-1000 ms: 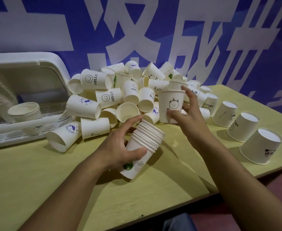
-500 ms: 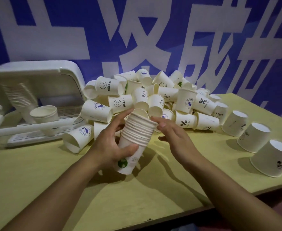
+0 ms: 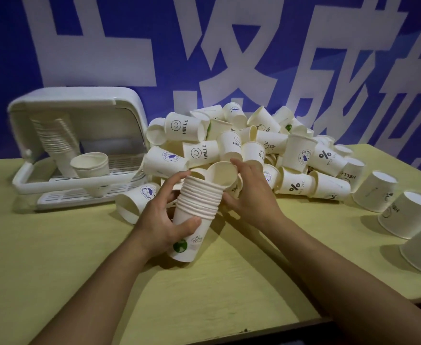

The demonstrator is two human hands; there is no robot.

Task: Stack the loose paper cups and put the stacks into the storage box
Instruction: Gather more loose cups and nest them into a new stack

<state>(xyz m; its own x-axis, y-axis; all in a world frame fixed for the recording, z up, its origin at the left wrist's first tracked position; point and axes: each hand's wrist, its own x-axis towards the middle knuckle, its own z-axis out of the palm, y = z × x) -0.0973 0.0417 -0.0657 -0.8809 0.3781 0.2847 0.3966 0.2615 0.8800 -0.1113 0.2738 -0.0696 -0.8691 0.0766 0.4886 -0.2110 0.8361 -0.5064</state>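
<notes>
— Looking at the stack of cups (image 3: 196, 215): what is seen?

— Nested white paper cups with rolled rims, tilted over the yellow table (image 3: 55, 270), a green round print on the lowest one. It is gripped by the left hand (image 3: 162, 220), fingers curled behind and the thumb laid across the front. A single cup (image 3: 223, 176) is seated crookedly in the top of the stack, its mouth turned toward the camera.

— And the other hand?

— The right hand (image 3: 250, 195) is held against that top cup and the rims, fingers bent round the far side and thumb low at the rims. Both forearms are stretched in from the lower edge.

— What is changed from half a second ago?

— The top cup is now seen sitting higher and more tilted, and the right hand has been brought closer round it.

— What lies around?

— A heap of loose cups (image 3: 249, 150), smooth and printed with smiley, "HELLO" and "%" marks, is piled just behind. Three upturned cups (image 3: 376, 190) are lined up at the right. The white plastic storage box (image 3: 80, 145) is stood open at the left, with a tall stack (image 3: 55, 138) leaning inside.
</notes>
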